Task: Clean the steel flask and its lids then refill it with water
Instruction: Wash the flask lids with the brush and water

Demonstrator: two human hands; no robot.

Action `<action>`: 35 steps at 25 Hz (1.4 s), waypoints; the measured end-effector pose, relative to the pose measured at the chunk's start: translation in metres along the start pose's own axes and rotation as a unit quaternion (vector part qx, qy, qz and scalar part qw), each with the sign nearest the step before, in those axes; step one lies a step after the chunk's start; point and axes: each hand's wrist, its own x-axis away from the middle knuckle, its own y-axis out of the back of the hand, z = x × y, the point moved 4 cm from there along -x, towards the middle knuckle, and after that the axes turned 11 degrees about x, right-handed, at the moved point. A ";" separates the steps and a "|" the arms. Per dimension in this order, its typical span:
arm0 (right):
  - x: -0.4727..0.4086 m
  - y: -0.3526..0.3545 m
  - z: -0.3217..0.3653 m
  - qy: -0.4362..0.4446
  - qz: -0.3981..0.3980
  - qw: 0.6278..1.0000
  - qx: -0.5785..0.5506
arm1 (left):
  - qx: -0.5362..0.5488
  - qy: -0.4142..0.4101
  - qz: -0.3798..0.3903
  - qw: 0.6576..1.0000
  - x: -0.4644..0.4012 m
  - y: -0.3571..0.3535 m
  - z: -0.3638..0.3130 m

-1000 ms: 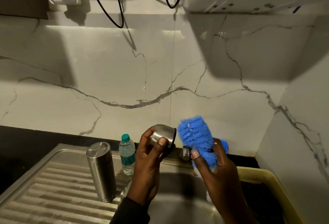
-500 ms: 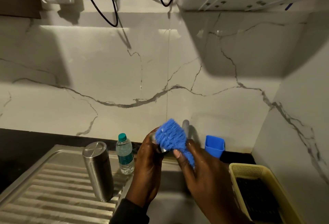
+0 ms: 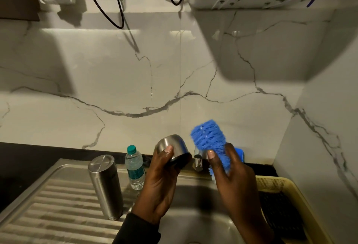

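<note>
Steel sink [image 3: 58,201] with ribbed drainboard, carrying the upright steel flask [image 3: 106,186] near the basin's edge. Left hand [image 3: 160,181] grips the steel lid [image 3: 172,149] above the basin; right hand [image 3: 232,178] grasps the blue bottle brush [image 3: 209,140], just beside the lid, apart.

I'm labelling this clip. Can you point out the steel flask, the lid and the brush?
Steel flask [image 3: 106,187], head view, middle of its side wall.
Lid [image 3: 170,145], head view, its shiny outer side.
Brush [image 3: 208,137], head view, blue bristles.
</note>
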 end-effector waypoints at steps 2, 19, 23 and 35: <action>0.004 0.004 0.007 0.041 -0.018 0.999 0.008 | 0.009 0.016 0.018 1.000 0.001 -0.001 0.001; 0.010 -0.024 -0.006 -0.083 0.149 0.985 -0.029 | 0.031 0.060 -0.009 0.998 0.003 0.002 0.018; 0.003 -0.023 -0.009 -0.092 0.173 0.980 -0.039 | 0.019 0.056 0.009 0.998 0.002 0.008 0.023; 0.002 -0.006 -0.018 -0.031 0.069 0.994 0.076 | -0.352 -0.139 0.030 0.925 -0.006 0.031 -0.005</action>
